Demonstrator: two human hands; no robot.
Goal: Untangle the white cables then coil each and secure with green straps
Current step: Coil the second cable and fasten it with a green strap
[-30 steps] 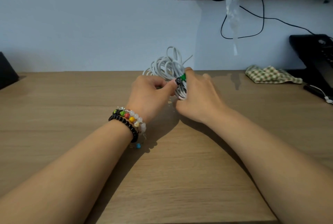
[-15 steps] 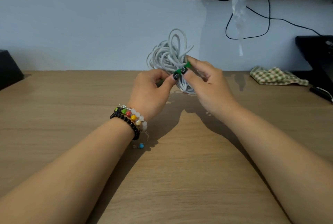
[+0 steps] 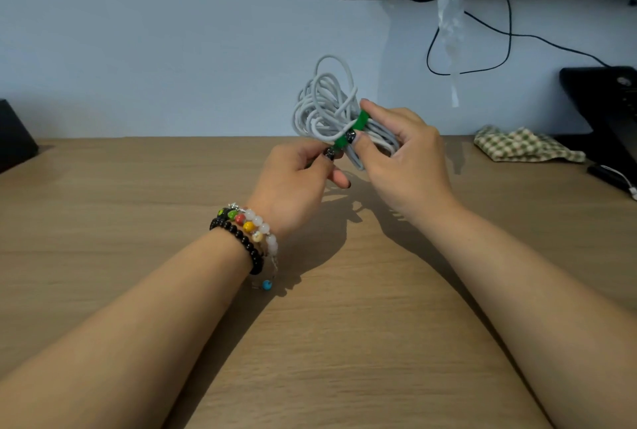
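Lighting: soft, even, moderately bright, with a cool bluish cast on the pale painted wall (image 3: 172,49). Shadows: dark, fairly defined shapes are thrown onto the light-brown wood-grain surface (image 3: 103,221) beneath and toward the viewer from the left hand (image 3: 293,184) and right hand (image 3: 406,159), so light is received from above and ahead. Glare: none noted. Focus: slightly soft throughout. Distortion: wide-angle stretching is seen at the edges, forearms enlarged.

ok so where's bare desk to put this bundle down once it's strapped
Bare wood lies left of the left hand, toward the black box, and between the forearms. The right end is crowded: checked cloth and black stand.
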